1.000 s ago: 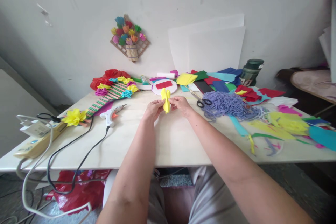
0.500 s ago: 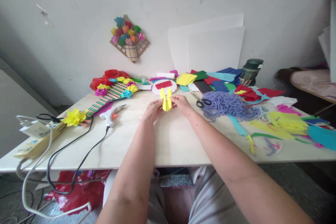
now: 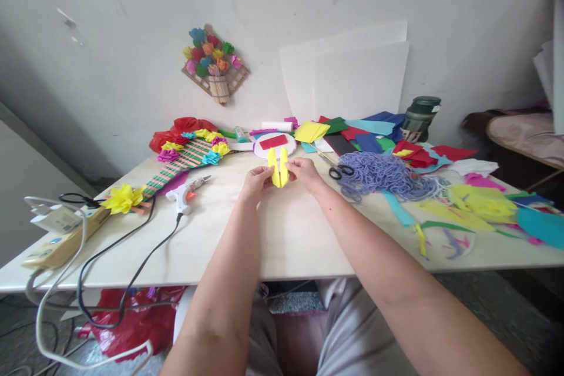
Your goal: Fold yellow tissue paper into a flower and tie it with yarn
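Folded yellow paper pinched in both my hands

My left hand [image 3: 254,181] and right hand [image 3: 305,172] each pinch the folded yellow paper [image 3: 279,167] with their fingers, holding it upright above the tabletop [image 3: 286,235]. Its 2 ends point up. Scissors [image 3: 340,171] lie near my right hand, a glue gun [image 3: 187,192] to the left

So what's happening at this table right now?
A person seated at a white table holds a folded yellow paper piece upright between both hands, the left hand and right hand pinching its lower end. A glue gun lies to the left, scissors and a heap of purple yarn to the right, amid coloured paper scraps.
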{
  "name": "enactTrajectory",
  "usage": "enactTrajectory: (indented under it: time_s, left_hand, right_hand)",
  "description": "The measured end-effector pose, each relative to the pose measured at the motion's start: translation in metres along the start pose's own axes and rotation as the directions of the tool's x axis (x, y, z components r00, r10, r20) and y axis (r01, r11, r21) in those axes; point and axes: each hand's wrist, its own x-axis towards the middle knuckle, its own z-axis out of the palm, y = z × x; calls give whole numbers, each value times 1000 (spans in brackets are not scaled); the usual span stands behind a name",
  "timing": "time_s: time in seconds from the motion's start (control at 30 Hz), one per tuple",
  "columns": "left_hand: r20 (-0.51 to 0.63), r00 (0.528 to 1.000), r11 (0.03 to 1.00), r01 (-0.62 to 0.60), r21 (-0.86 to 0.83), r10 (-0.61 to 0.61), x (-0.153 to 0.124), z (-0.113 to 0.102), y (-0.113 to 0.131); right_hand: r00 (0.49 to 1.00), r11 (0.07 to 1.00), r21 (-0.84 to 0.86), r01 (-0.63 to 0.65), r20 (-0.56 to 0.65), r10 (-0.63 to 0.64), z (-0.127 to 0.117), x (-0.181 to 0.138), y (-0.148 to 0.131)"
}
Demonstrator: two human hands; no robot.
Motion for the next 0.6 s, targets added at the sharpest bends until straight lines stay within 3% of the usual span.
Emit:
enactTrajectory:
  time_s: [0.33,0.6]
  left_hand:
    - [-195,974,956,-55,289,115,1,11,3]
    - [-216,941,807,-90,584,262,4,13,-2]
  right_hand:
    - [992,916,-397,66,-75,-104,-1,7,12]
    - [984,803,-590,84,-78,-160,0,2,7]
